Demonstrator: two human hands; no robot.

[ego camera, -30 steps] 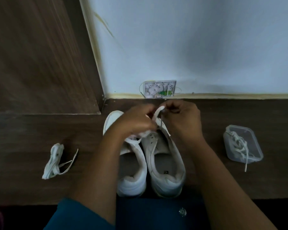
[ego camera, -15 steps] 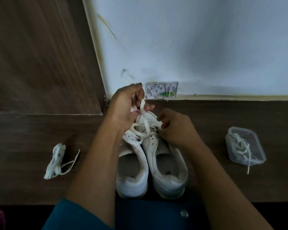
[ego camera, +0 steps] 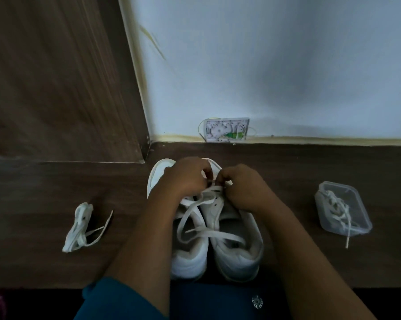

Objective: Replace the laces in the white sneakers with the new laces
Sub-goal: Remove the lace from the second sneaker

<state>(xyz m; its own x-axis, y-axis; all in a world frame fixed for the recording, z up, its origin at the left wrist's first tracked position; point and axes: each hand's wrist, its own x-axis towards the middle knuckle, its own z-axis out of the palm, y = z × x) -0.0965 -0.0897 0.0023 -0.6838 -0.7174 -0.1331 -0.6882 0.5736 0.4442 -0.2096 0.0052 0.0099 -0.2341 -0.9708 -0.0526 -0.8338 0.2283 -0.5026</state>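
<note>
1. At the middle of the surface [ego camera: 44,204] I see the white sneakers [ego camera: 238,255] side by side, toes to the wall.
2. The left hand [ego camera: 183,179] and right hand [ego camera: 241,188] meet over the right shoe's front eyelets, fingers curled, each pinching the lace [ego camera: 208,234].
3. Its loose ends trail back over both shoes.
4. A lace bundle [ego camera: 79,227] lies well left; a clear tub [ego camera: 358,211] holding laces sits well right.

Left hand [ego camera: 185,179] curled; right hand [ego camera: 239,188] curled; nearly touching

Open worktop [ego camera: 44,185] on both sides of the sneakers [ego camera: 238,257]
Lace bundle [ego camera: 79,225] left, plastic box [ego camera: 358,211] right, wall [ego camera: 264,65] near at the far side.
</note>
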